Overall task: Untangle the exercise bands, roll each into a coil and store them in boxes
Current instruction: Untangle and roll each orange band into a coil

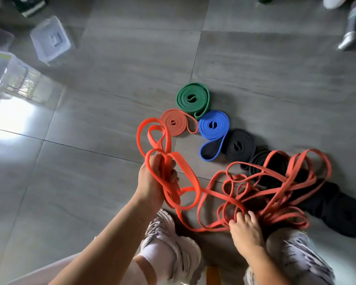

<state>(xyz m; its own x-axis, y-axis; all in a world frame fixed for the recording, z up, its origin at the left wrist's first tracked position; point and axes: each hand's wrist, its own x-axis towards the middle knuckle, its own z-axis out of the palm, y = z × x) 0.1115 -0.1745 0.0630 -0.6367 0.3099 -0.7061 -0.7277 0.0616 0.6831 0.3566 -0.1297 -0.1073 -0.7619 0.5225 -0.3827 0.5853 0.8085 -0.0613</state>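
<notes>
Your left hand (pixel 154 182) is gripping a bunch of loops of the orange band (pixel 184 168), fingers curled tight round them, above the floor (pixel 80 182). The band is trailing right into the orange tangle (pixel 280 218), which is lying on the tiles just ahead of your shoes (pixel 173 243). Your right hand (pixel 246 231) is resting on the tangle's near edge, fingers spread and nearly straight, tips touching strands, not closing on any. Rolled coils are sitting close together beyond: green coil (pixel 192 98), small orange coil (pixel 174 123), blue coil (pixel 213 125), black coil (pixel 237 145). Loose black bands (pixel 337 212) are lying under and right of the tangle. Clear boxes (pixel 50 39) are standing well apart, far left.
</notes>
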